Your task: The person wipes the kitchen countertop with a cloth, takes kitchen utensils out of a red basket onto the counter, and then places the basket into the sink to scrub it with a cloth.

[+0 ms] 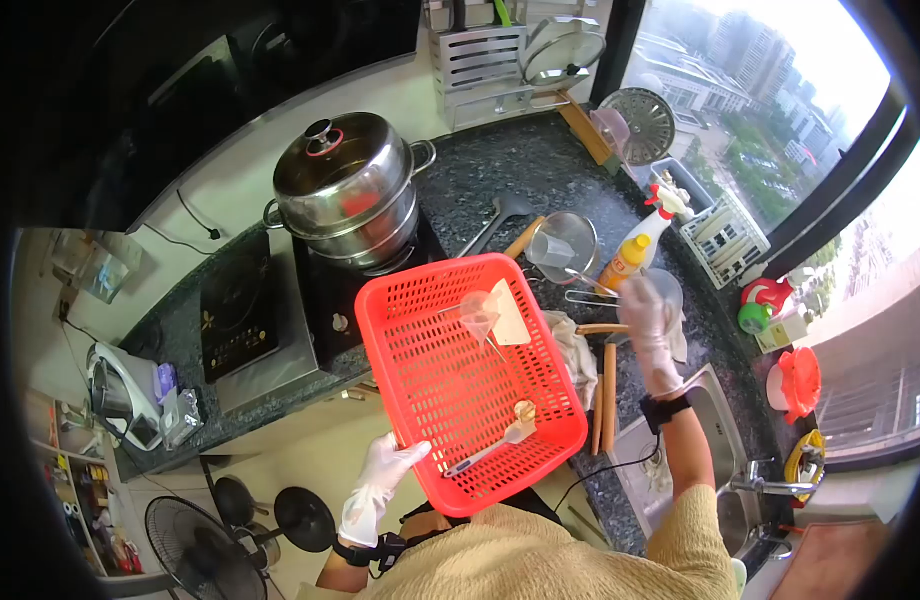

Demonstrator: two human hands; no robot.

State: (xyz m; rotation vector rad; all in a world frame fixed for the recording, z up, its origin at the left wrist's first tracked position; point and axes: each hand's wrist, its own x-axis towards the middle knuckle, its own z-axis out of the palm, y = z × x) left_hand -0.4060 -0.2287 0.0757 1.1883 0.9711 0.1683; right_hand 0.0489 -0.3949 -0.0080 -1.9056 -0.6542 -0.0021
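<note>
My left hand (pixel 388 475), in a thin translucent glove, is closed on the near left rim of a red plastic basket (pixel 430 390). Inside the basket lie a clear funnel-like piece (pixel 479 315), a whitish flat piece (pixel 512 312), a spatula with a grey handle (pixel 475 457) and a small tan item (pixel 525 411). My right hand (pixel 645 310), gloved too, is over the counter beside a yellow bottle (pixel 630 252) and a clear lidlike item (pixel 664 287). Its fingers are blurred, and whatever they hold cannot be made out.
A steel steamer pot (pixel 350 190) stands on the stove behind the basket. A strainer (pixel 563 247), a ladle (pixel 500 215), a spray bottle (pixel 652 228), a cloth (pixel 572 360) and rolling pins (pixel 608 400) are on the counter. The sink (pixel 720 430) is at right.
</note>
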